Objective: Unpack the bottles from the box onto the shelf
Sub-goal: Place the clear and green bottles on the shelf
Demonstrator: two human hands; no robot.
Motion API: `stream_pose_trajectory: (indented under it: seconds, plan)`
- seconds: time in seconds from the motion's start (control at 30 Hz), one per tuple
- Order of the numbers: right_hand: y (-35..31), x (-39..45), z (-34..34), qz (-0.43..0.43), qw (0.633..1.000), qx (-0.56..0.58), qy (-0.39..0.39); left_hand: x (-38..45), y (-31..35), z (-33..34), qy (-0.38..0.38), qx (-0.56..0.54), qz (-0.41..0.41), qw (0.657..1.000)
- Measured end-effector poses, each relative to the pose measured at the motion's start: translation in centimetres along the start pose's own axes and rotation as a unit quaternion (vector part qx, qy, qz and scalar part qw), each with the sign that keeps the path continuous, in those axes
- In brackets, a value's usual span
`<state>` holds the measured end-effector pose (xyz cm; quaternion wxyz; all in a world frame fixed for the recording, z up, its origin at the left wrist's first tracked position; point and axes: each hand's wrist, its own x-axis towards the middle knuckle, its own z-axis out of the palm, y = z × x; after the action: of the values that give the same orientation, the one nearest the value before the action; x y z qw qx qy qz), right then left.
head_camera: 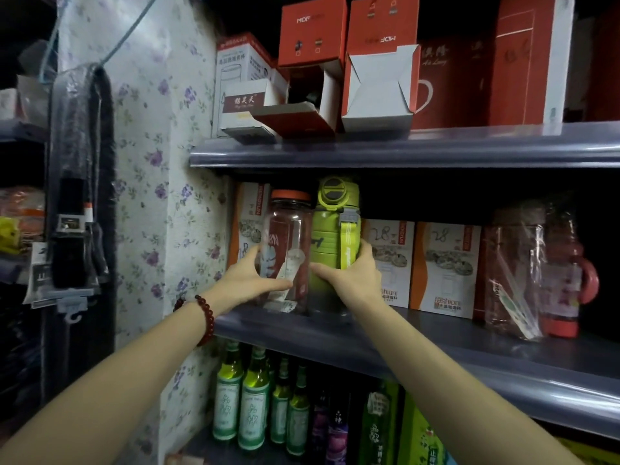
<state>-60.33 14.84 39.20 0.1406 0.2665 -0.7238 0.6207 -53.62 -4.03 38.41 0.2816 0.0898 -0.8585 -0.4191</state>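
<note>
A clear bottle with an orange lid (291, 229) stands upright at the left end of the middle shelf (436, 344). My left hand (250, 280) grips its lower part, thumb across the front. Right beside it, touching, stands a green bottle with a green flip lid and strap (330, 239). My right hand (355, 280) grips its lower half from the right. The box the bottles came from is out of view.
White-and-orange cartons (443, 263) line the back of the middle shelf; wrapped red bottles (536, 270) stand at its right. Red and white boxes (315, 62) crowd the shelf above. Green glass bottles (255, 397) fill the shelf below. A floral wall (151, 162) is left.
</note>
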Motion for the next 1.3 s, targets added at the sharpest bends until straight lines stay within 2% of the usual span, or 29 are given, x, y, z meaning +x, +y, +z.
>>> stream_pose_trajectory:
  seconds: [0.1, 0.23, 0.37, 0.47, 0.6, 0.73, 0.87, 0.97, 1.07, 1.2, 1.3]
  plan:
    - [0.3, -0.2, -0.1, 0.009, 1.000, -0.014, -0.004, -0.2, -0.2, 0.2, -0.005, 0.007, 0.004, 1.000]
    - [0.4, -1.2, -0.6, 0.040, 0.994, -0.099, -0.036, -1.1, 0.5, 0.1, -0.023, 0.056, 0.016, 0.998]
    - [0.0, -2.4, -0.7, 0.057, 0.979, -0.184, -0.064, -2.5, 0.2, -0.1, -0.053, 0.193, 0.018, 0.980]
    - [-0.4, -3.5, -1.1, 0.062, 0.957, -0.271, -0.077, -3.6, -0.6, 0.2, -0.013, 0.270, 0.030, 0.962]
    - [-0.8, -5.4, -1.4, 0.031, 0.938, -0.337, -0.070, -5.0, -1.1, 0.2, 0.027, 0.311, 0.062, 0.948]
    - [-1.7, -7.9, -1.7, -0.015, 0.928, -0.365, -0.075, -7.1, -1.4, -0.5, 0.022, 0.303, 0.114, 0.946]
    - [-2.5, -10.1, -1.4, -0.109, 0.916, -0.376, -0.090, -10.0, -1.7, -1.4, 0.020, 0.317, 0.142, 0.937]
    - [-2.7, -11.7, -0.5, -0.167, 0.909, -0.357, -0.135, -12.9, -2.4, -2.4, 0.016, 0.322, 0.111, 0.940]
    - [-2.3, -13.1, 1.3, -0.186, 0.906, -0.323, -0.199, -16.5, -3.5, -3.8, 0.013, 0.343, 0.063, 0.937]
    - [-0.9, -15.9, 4.6, -0.189, 0.899, -0.274, -0.284, -22.0, -5.2, -5.6, 0.027, 0.356, -0.044, 0.933]
    - [0.2, -19.0, 6.8, -0.204, 0.877, -0.250, -0.356, -26.6, -6.6, -6.6, 0.028, 0.366, -0.126, 0.922]
